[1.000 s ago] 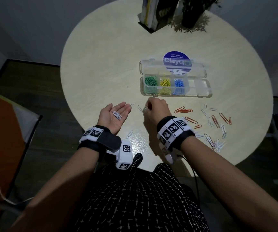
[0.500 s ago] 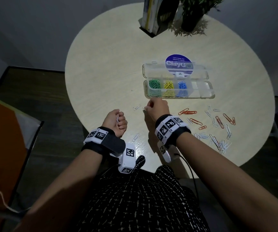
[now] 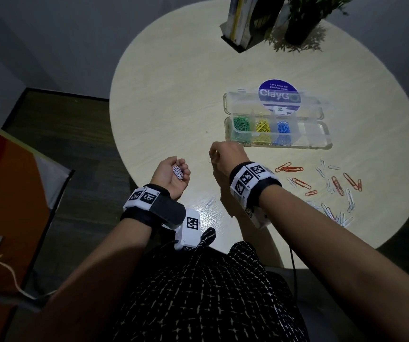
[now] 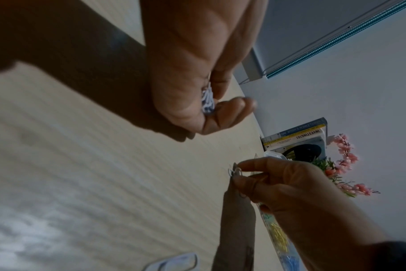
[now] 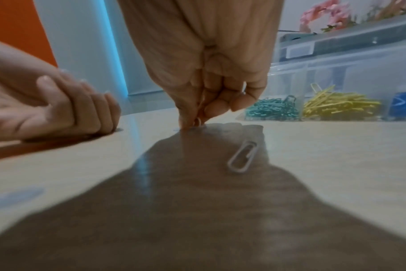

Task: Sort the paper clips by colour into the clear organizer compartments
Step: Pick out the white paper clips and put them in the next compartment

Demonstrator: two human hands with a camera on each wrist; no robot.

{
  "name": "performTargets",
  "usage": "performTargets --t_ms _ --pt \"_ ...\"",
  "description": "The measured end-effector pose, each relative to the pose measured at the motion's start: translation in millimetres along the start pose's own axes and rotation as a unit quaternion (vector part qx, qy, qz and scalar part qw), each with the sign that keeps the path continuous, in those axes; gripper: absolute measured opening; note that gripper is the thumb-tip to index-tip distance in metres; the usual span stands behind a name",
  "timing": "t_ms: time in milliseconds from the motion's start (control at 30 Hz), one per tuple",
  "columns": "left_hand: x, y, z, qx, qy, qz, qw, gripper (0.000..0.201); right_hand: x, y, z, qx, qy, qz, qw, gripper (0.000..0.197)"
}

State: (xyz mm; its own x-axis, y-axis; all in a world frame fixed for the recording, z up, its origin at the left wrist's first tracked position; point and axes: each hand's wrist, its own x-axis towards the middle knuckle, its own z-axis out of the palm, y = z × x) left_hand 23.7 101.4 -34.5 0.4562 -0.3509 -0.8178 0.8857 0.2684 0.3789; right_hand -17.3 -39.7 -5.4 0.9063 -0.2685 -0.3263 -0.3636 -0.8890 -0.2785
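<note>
My left hand [image 3: 182, 170] lies palm up near the table's front edge, fingers curled round a few white paper clips [image 3: 177, 172]; the clips [image 4: 208, 100] also show in the left wrist view. Just to its right, my right hand [image 3: 213, 156] pinches a white paper clip [image 4: 235, 171] at the tabletop, thumb and fingertips [image 5: 195, 119] together. The clear organizer [image 3: 321, 141] lies open behind it, with green clips [image 3: 241, 124], yellow clips [image 3: 262, 125] and blue clips [image 3: 283, 127] in separate compartments. Its two right compartments hold nothing.
Loose orange and white clips [image 3: 334, 186] are scattered right of my right forearm. One white clip [image 3: 209, 202] lies under that wrist. The organizer's lid [image 3: 235, 104] lies open over a blue sticker [image 3: 278, 93]. Books [image 3: 248, 21] and a plant pot [image 3: 299, 28] stand at the table's back.
My left hand, open palm up a second ago, has curled its fingers over the white clips. My right hand has shifted left and forward to the clip that lay between the hands.
</note>
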Motion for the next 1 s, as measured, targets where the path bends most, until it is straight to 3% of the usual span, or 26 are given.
performTargets --t_ms 267,467,600,733,867,933,1000 --pt "-7 -4 3 -0.033 -0.029 0.017 0.999 0.039 -16 -1 6 -0.061 -0.028 0.006 0.998 0.026" --pt "-4 -11 9 -0.06 -0.063 0.01 0.996 0.042 -30 -19 0 0.165 0.041 0.031 0.985 0.004" --pt "-2 -20 14 -0.091 -0.07 -0.016 0.993 0.043 -37 -35 -2 0.245 0.05 0.01 0.968 0.005" --pt "-5 -19 12 0.022 -0.046 -0.037 0.998 0.047 -47 -17 -10 0.251 0.097 0.026 0.963 0.012" --pt "-6 -16 5 0.036 -0.09 -0.062 0.993 0.075 -64 0 2 0.154 0.015 -0.004 0.988 0.013" --pt "-8 -16 5 0.039 -0.094 -0.065 0.993 0.071 -72 0 15 0.107 -0.045 -0.033 0.993 0.017" --pt "-9 -17 6 0.04 -0.082 -0.06 0.994 0.053 -78 0 28 0.059 -0.068 -0.064 0.994 0.02"
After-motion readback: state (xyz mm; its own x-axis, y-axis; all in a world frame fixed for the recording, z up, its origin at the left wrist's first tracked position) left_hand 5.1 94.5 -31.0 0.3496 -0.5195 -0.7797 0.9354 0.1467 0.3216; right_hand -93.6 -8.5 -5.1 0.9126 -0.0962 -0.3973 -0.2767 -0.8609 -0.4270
